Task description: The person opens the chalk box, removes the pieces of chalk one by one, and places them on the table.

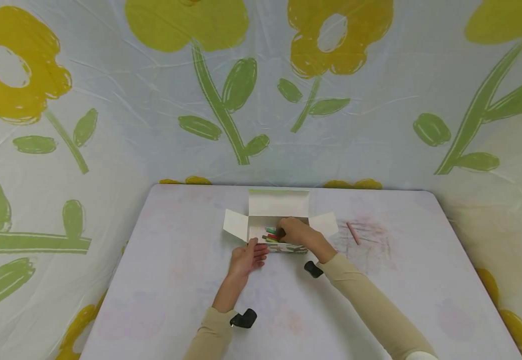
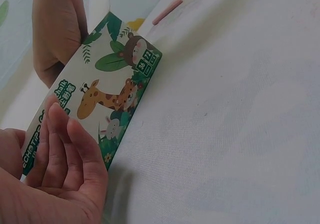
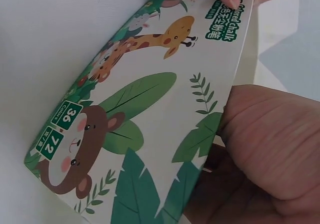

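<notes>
An open cardboard box of colored chalk (image 2: 102, 78), printed with a giraffe and other animals, stands on the table with its flaps spread. Several chalk sticks (image 1: 270, 237), green, red and yellow among them, lie inside it. My left hand (image 1: 245, 258) holds the front wall near its left end, thumb over the rim and fingers along the printed face. Over the same wall, my right hand (image 1: 298, 232) reaches down into the box's right half. Its fingertips are hidden there, and I cannot tell whether they grip a stick.
On the table (image 1: 189, 280), a pink chalk stick (image 1: 353, 233) lies right of the box beside dark and reddish smudges. A white cloth with printed flowers (image 1: 328, 37) hangs behind and along both sides. Black wrist cameras (image 1: 244, 318) sit at both cuffs.
</notes>
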Available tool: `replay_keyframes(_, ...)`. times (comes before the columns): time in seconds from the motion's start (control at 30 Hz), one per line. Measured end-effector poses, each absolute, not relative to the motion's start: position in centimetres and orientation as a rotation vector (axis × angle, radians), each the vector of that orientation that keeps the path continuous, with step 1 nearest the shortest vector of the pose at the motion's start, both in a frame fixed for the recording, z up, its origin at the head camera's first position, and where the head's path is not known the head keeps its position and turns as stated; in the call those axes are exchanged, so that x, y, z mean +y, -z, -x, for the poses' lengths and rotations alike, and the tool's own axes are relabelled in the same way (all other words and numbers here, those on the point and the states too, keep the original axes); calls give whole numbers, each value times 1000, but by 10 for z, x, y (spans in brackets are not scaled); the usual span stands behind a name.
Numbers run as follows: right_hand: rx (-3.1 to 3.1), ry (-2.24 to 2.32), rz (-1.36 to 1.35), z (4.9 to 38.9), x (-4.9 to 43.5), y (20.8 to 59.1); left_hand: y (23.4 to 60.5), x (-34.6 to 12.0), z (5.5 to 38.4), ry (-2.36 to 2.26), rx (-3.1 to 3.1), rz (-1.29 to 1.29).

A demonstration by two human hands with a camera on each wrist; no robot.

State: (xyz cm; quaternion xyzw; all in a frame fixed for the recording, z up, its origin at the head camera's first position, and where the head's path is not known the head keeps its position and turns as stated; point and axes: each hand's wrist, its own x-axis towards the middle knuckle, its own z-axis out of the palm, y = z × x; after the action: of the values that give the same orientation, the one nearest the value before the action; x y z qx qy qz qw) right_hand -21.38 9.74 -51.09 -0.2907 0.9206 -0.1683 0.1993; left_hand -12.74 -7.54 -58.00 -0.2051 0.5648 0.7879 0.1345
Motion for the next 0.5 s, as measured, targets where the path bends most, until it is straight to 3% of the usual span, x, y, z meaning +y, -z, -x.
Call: replay_keyframes(0.5,2512,550,935,218,92,513,579,-75,129,-2277,1641,613)
